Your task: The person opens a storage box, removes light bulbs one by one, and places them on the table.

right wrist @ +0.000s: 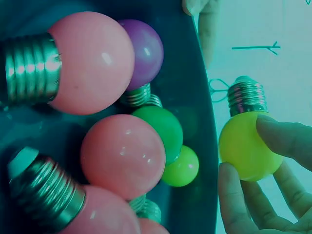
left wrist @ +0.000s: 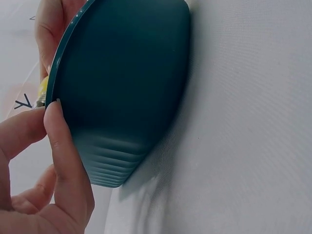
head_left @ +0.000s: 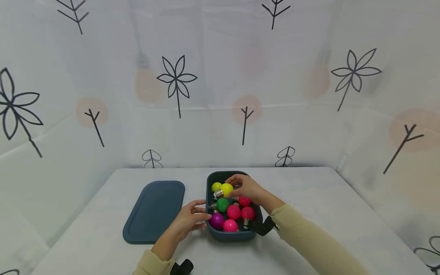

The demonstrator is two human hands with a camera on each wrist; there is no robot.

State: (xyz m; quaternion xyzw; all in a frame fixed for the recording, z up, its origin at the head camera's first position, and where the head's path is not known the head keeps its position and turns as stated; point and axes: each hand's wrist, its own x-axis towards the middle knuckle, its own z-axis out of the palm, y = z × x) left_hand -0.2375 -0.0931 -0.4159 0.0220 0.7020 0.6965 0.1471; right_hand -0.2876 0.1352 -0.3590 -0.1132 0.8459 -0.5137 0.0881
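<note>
My right hand holds a yellow light bulb by its round part, thumb on one side and fingers on the other. In the right wrist view the metal screw base of the yellow bulb points up the picture, next to the bin's rim. With thumb and fingertips my left hand pinches the left rim of a dark blue-green plastic bin. In the bin lie another yellow bulb, a green bulb, a purple bulb and several pink-red bulbs.
A flat dark blue rounded lid lies on the white table, left of the bin. White cloth with printed plants hangs behind and at both sides. Wrist camera mounts show at both sleeves.
</note>
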